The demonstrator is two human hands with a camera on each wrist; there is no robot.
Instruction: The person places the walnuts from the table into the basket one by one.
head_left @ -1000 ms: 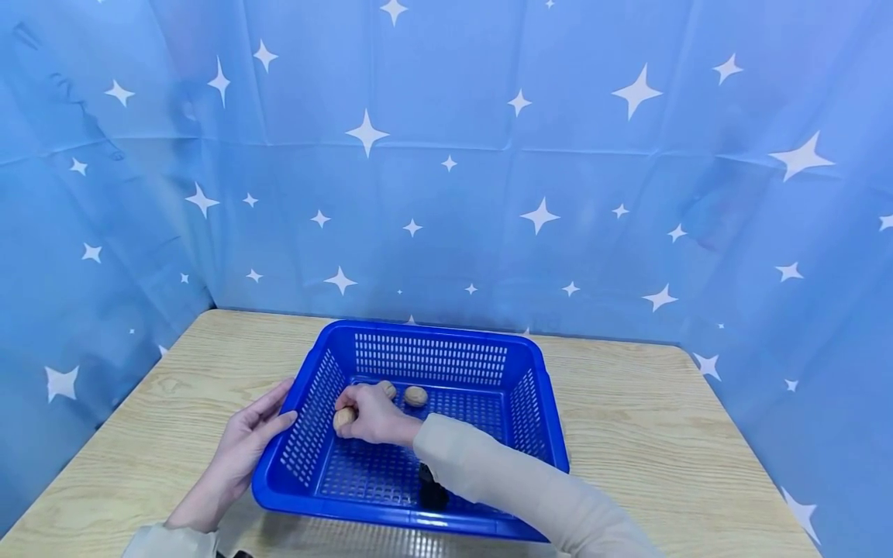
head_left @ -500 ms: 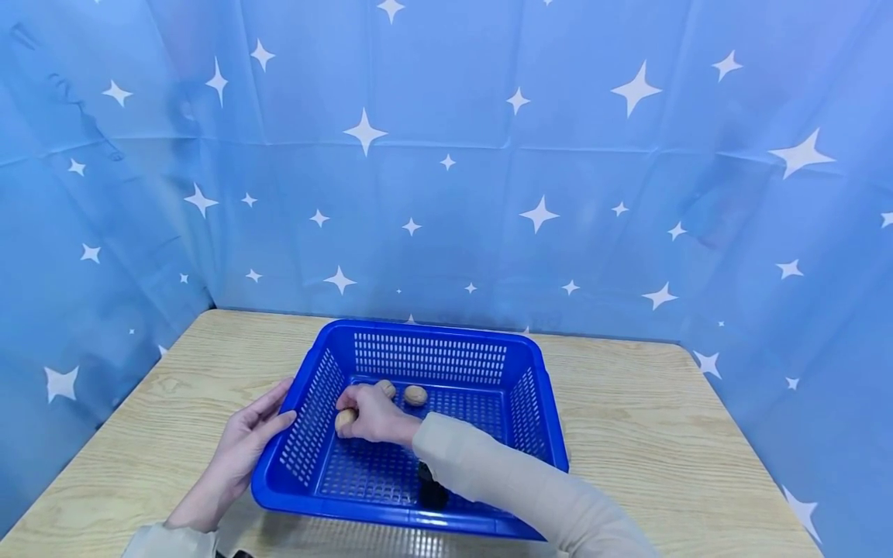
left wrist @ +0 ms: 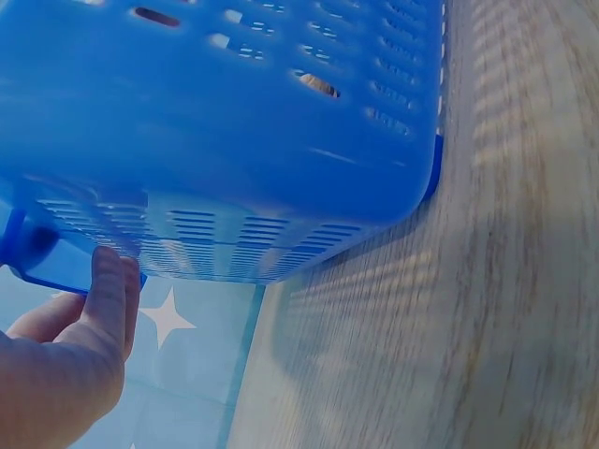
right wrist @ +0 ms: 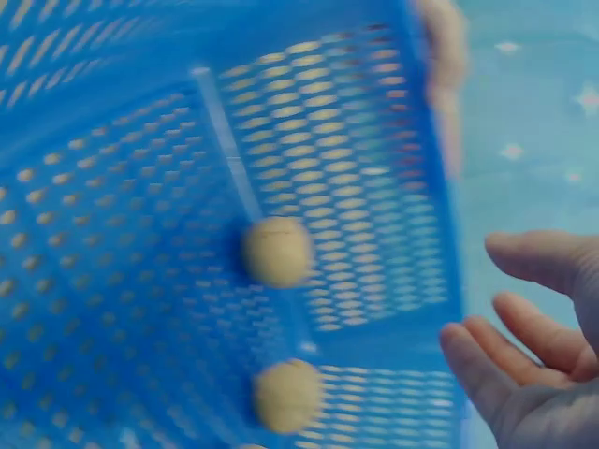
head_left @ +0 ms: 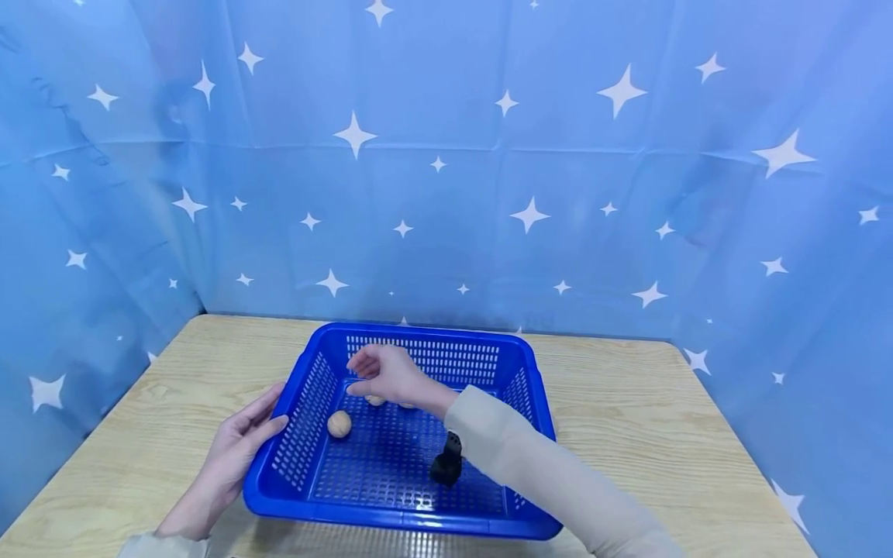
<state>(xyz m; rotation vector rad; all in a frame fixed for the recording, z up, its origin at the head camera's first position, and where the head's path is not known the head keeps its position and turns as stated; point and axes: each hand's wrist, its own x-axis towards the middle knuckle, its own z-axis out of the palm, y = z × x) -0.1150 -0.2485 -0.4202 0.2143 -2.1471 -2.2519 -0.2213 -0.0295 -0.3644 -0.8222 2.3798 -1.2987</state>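
Observation:
A blue perforated plastic basket (head_left: 412,524) stands on the table. My left hand (head_left: 233,453) holds its left rim, thumb over the edge and fingers outside; the left wrist view shows fingers (left wrist: 108,299) against the rim. Inside, one walnut (head_left: 339,424) lies by the left wall. A second walnut (head_left: 374,401) sits further back, partly covered by my right hand (head_left: 391,376), and a third is almost wholly hidden behind it. The right hand hovers above the basket floor, fingers parted and holding nothing. In the right wrist view, two walnuts (right wrist: 278,252) lie along the basket wall, apart from that hand.
The wooden table (head_left: 642,442) extends to both sides of the basket. A blue curtain (head_left: 446,178) with white stars hangs behind and at the sides. A black wrist device (head_left: 447,465) hangs under the right sleeve, inside the basket.
My right hand has let go of the walnut, which stays near the left wall, and has risen back and slightly right. The left hand keeps its hold; the head view has shifted slightly.

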